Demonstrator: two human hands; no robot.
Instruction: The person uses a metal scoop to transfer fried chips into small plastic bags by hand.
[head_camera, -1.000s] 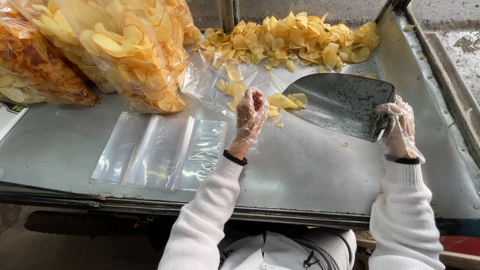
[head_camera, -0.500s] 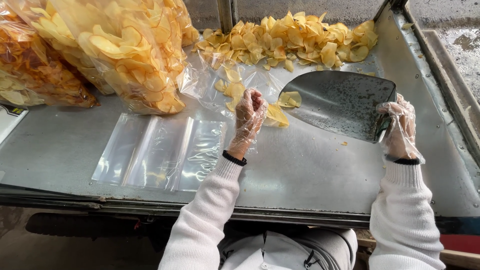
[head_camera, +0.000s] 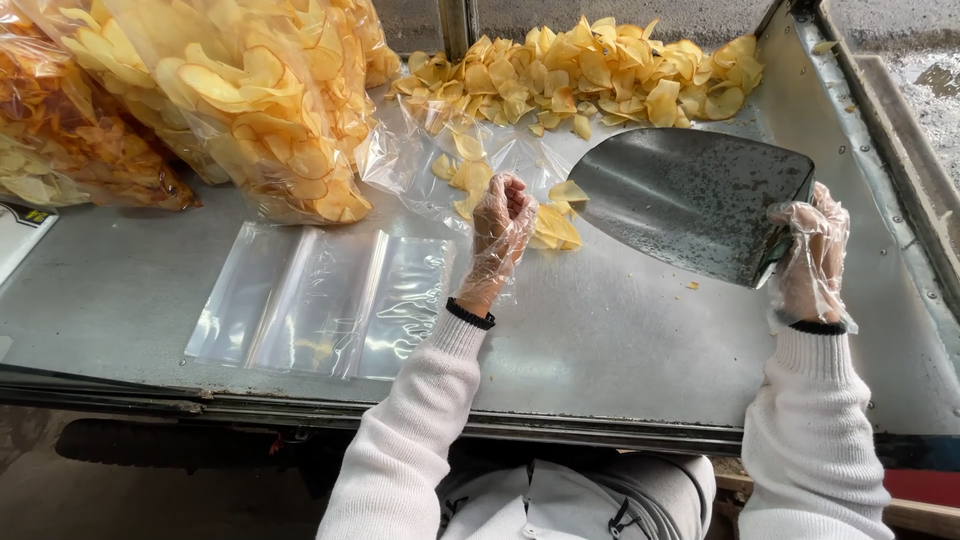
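A wide grey metal surface (head_camera: 620, 340) is seen from above, walled along its right edge. At its far left corner large clear bags of yellow chips (head_camera: 250, 100) are stacked, with a darker, orange-tinted bag (head_camera: 70, 140) beside them at the left edge. Along the far edge a loose heap of chips (head_camera: 590, 75) is spread. Flat empty clear bags (head_camera: 320, 300) are laid near the front edge, left of centre. A broad metal scoop (head_camera: 690, 200) is held by its handle end in the right hand (head_camera: 810, 255), which is gloved in thin clear plastic and closed around it; the scoop's blade is tilted toward the middle of the surface and is seen bare. The left hand (head_camera: 500, 235), gloved the same way, is closed around the mouth of a small clear bag (head_camera: 470, 165) that lies toward the heap, with a few chips seen through it. Compared with a second ago, the chips lying at the scoop's lip are fewer, and a small cluster (head_camera: 555, 225) is now gathered just beside the left hand at the bag's mouth, while the scoop has barely shifted. It is judged that the scoop's load has been passed over and that filling of the small bag is under way, with little yet inside
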